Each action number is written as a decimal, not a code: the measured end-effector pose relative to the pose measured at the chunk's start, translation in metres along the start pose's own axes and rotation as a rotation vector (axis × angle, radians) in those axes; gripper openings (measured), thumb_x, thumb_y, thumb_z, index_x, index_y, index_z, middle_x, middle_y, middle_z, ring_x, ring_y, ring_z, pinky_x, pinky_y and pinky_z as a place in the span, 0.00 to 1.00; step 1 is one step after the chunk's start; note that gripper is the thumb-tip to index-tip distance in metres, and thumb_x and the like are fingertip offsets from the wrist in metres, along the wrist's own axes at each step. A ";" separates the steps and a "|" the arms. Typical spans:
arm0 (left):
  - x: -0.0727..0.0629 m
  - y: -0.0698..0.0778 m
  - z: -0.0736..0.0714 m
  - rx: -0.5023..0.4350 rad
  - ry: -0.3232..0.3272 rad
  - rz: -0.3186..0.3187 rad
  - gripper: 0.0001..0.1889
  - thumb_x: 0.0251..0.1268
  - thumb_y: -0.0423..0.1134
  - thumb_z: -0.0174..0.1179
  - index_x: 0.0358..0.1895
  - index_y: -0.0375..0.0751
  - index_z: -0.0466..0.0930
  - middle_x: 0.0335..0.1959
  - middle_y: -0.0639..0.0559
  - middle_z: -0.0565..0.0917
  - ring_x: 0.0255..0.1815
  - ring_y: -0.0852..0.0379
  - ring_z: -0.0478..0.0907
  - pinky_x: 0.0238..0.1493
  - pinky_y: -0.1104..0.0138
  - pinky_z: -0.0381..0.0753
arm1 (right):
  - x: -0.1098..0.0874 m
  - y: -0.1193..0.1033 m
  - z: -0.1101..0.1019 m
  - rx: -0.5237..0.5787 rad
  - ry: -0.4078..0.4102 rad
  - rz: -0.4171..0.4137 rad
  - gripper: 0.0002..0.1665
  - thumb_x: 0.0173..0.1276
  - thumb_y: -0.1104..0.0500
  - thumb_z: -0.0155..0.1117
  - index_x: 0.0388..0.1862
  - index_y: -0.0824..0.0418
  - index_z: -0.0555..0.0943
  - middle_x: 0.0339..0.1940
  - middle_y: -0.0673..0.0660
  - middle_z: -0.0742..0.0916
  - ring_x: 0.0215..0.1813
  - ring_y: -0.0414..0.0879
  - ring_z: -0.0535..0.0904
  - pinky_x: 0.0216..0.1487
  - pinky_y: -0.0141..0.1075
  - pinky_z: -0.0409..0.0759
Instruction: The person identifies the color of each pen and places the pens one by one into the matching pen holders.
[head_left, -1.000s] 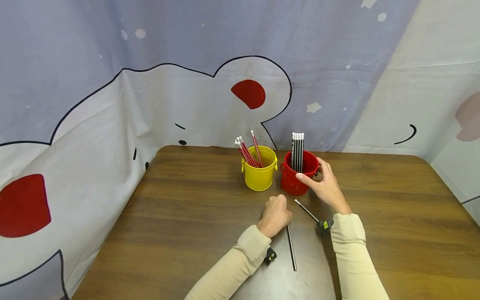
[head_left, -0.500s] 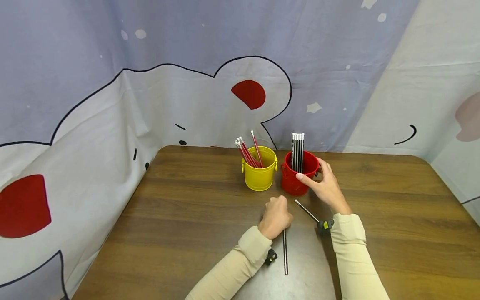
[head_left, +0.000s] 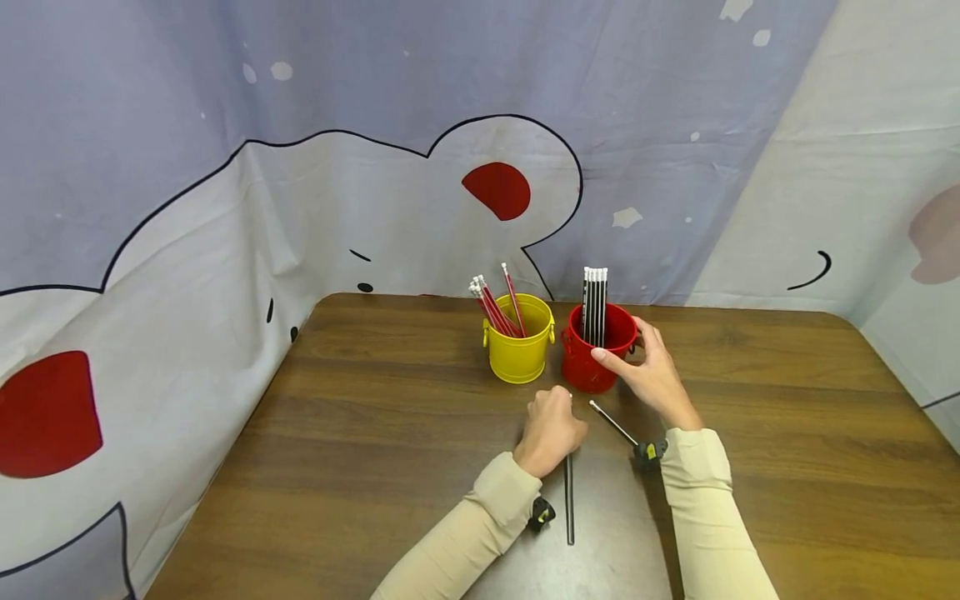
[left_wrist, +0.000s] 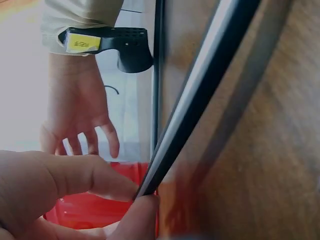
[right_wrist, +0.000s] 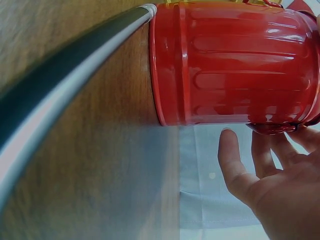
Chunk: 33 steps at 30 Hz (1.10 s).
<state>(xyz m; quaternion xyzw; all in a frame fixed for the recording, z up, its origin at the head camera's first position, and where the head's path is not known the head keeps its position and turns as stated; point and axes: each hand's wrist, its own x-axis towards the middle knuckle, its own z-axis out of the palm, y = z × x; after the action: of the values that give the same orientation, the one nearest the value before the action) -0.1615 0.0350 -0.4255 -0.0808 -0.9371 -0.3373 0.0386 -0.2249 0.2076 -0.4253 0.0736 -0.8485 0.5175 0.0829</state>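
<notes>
Between thumb and fingertips my left hand (head_left: 552, 429) pinches a dark striped pencil (head_left: 570, 504), which slants close over the tabletop in the left wrist view. Its white eraser end peeks out past the knuckles. My right hand (head_left: 654, 379) holds the red bucket (head_left: 585, 371) by its right side, thumb at the front rim and fingers round by the side handle. Several black-and-white striped pencils (head_left: 594, 304) stand upright in that bucket, erasers up. Another dark pencil (head_left: 615, 422) lies on the table between my hands, its eraser near the bucket's base.
A yellow bucket (head_left: 517, 358) stands just left of the red one, with several red pencils (head_left: 495, 312) leaning in it. Behind the wooden table (head_left: 375, 467) hangs a printed cloth (head_left: 360, 67), which also runs along the left side.
The pencil in my left hand has swung from a slant to nearly straight toward me, and its eraser end now shows beyond the hand. My right hand stays on the red bucket.
</notes>
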 end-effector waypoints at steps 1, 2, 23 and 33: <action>0.000 0.001 -0.001 -0.007 0.012 -0.004 0.19 0.35 0.29 0.58 0.08 0.48 0.56 0.10 0.56 0.61 0.13 0.57 0.60 0.12 0.68 0.61 | 0.000 0.000 0.000 -0.002 0.001 0.000 0.44 0.54 0.44 0.68 0.67 0.53 0.60 0.60 0.56 0.68 0.55 0.50 0.66 0.52 0.46 0.66; 0.000 0.002 -0.002 -0.014 0.022 -0.007 0.18 0.36 0.29 0.59 0.09 0.48 0.57 0.11 0.56 0.62 0.13 0.57 0.61 0.12 0.67 0.61 | 0.000 0.000 0.000 -0.002 0.002 0.000 0.44 0.54 0.44 0.68 0.67 0.53 0.60 0.60 0.56 0.68 0.55 0.50 0.66 0.52 0.46 0.66; -0.002 0.022 -0.034 -0.107 0.285 0.108 0.09 0.46 0.31 0.61 0.33 0.37 0.75 0.22 0.53 0.76 0.23 0.60 0.70 0.25 0.72 0.71 | -0.001 0.000 0.001 0.013 0.002 -0.005 0.45 0.54 0.45 0.69 0.68 0.54 0.59 0.62 0.57 0.67 0.58 0.51 0.66 0.55 0.50 0.68; -0.001 0.026 -0.040 -0.178 0.396 0.243 0.10 0.49 0.31 0.59 0.37 0.37 0.76 0.28 0.51 0.78 0.27 0.62 0.75 0.31 0.79 0.75 | -0.001 -0.001 0.001 0.001 0.006 -0.007 0.46 0.54 0.44 0.68 0.68 0.53 0.59 0.61 0.57 0.67 0.57 0.51 0.66 0.53 0.49 0.68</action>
<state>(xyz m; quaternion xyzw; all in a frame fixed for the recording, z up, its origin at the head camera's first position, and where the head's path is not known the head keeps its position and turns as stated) -0.1548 0.0294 -0.3787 -0.1282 -0.8614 -0.4206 0.2543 -0.2236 0.2065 -0.4252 0.0749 -0.8478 0.5177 0.0872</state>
